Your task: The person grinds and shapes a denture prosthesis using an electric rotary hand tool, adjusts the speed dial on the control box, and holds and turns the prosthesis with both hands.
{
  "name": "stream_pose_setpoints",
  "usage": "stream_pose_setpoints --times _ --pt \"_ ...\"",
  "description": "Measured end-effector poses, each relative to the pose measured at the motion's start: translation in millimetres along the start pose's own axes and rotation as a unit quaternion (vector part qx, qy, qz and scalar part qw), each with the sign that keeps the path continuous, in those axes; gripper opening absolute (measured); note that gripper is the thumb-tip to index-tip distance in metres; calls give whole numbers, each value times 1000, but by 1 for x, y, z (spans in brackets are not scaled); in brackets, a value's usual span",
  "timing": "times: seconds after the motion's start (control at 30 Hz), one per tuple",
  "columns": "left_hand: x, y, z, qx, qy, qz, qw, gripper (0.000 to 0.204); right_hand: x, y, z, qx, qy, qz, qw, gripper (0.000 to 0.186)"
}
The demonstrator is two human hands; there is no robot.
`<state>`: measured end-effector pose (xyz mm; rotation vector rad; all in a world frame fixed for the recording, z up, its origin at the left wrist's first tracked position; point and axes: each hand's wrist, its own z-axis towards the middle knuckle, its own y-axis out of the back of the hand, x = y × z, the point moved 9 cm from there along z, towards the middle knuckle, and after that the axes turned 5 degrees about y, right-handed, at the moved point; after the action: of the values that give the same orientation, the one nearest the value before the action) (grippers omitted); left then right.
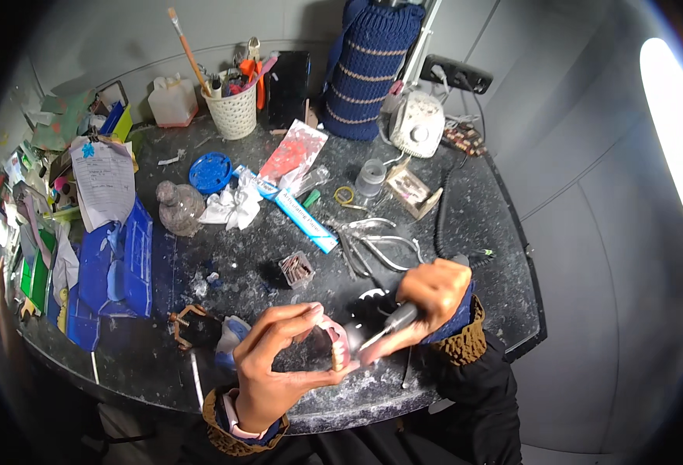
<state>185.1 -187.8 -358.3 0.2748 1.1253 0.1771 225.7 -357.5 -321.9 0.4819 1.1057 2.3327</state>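
My left hand (271, 364) holds a pink denture with pale teeth (340, 349) upright between thumb and fingers, low in the middle of the view. My right hand (434, 302) grips a grey rotary handpiece (399, 318), its thin metal tip pointing at the denture's right side; whether it touches is unclear. A curled black cord (446, 201) runs toward the back. Just beyond my hands lie a small clear box of thin pieces (296, 270) and metal pliers (380, 245). A brown wire-like frame (179, 328) and a blue-and-white bag (230, 342) lie left of my left hand.
Blue bins (101, 279) with papers crowd the left of the dark, dusty bench (496, 310). Behind are a long blue-and-white box (306, 219), a blue lid (210, 172), a cup of tools (233, 112), a white control unit (416, 124) and a knitted navy cylinder (364, 74).
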Motion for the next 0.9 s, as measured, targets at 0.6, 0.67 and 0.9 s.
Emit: stream_pose_setpoints --times 0.6,0.67,0.9 --pt "9 4 -4 -64 13 -89 994 77 -282 -48 7 44 -425 -224 876 44" --pt "3 4 -1 -58 -25 -82 995 77 -286 -46 7 53 -427 -252 867 44" --pt "2 16 -2 -63 12 -75 995 69 -261 -42 22 20 -397 -279 874 56"
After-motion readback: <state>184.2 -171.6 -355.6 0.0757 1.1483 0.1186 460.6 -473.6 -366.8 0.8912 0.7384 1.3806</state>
